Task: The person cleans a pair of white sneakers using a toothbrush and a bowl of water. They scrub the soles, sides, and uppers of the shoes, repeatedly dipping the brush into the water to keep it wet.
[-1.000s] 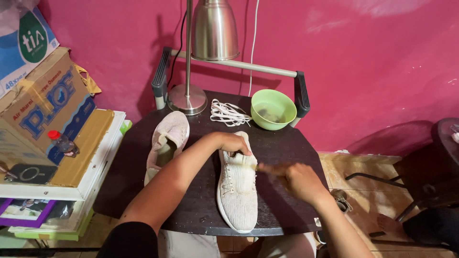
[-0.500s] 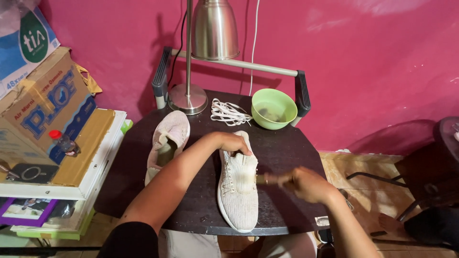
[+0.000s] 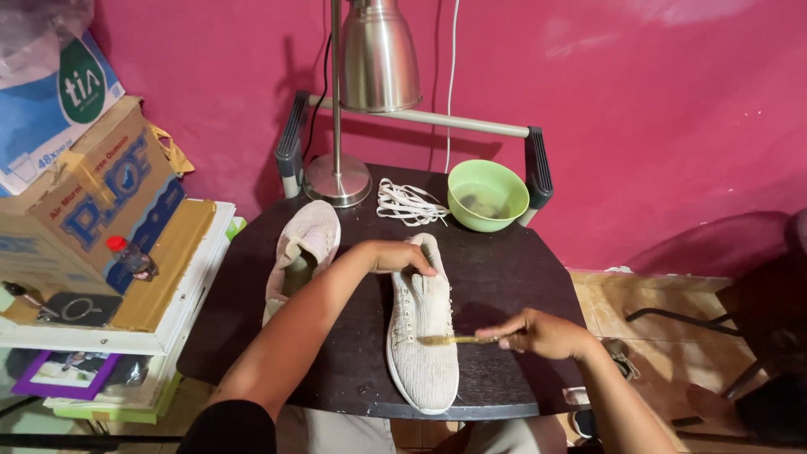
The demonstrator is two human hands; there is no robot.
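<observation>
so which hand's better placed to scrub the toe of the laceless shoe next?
Probably right. The right hand holds the brush with bristles on the shoe midway along, near the toe. The left hand steadies the heel opening.

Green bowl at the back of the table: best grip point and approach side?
Take the green bowl by its rim at the near, front edge, coming from above with fingers pinching over the lip. It sits upright and holds liquid, so keep it level. The far side is crowded by the rail and its black post; the white laces lie to the left.
</observation>
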